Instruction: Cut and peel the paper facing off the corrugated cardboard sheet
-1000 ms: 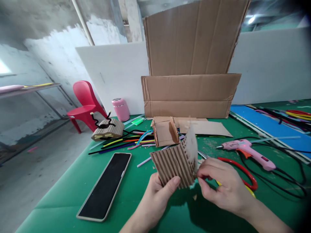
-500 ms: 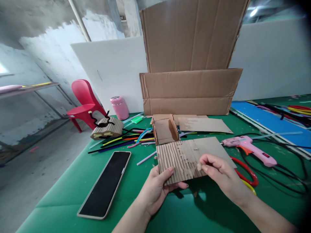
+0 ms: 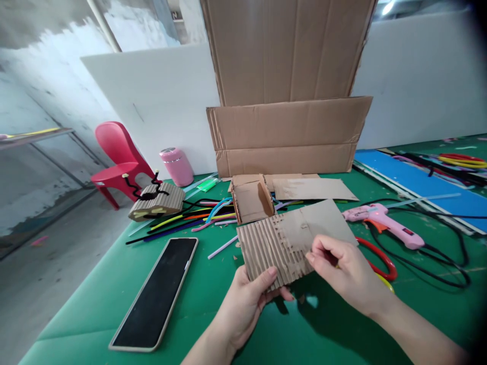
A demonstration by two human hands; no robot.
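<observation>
My left hand (image 3: 251, 299) grips a piece of cardboard (image 3: 262, 243) by its near left corner, thumb on top and fingers beneath. Bare corrugated ridges show on the left part of the piece. Smooth paper, with a ragged torn edge, covers the right part. At that torn edge, near the front side, my right hand (image 3: 346, 274) is closed in a pinch; whatever is between thumb and forefinger is too small to make out. Under and behind my right hand lie red-handled scissors (image 3: 380, 258), partly hidden. Just beyond the cardboard sits a small open cardboard box (image 3: 253, 200).
A phone (image 3: 155, 294) lies at left on the green table. Pipe cleaners (image 3: 190, 219) and a corrugated cardboard figure with black feelers (image 3: 158, 202) are behind it. At right lies a pink glue gun (image 3: 384, 223) with its cord. Large cardboard (image 3: 289, 132) stands at the back.
My right hand held a small pale scrap above the cardboard; its fingertips are now pinched at the torn edge, and that scrap no longer shows. The camera view has shifted slightly.
</observation>
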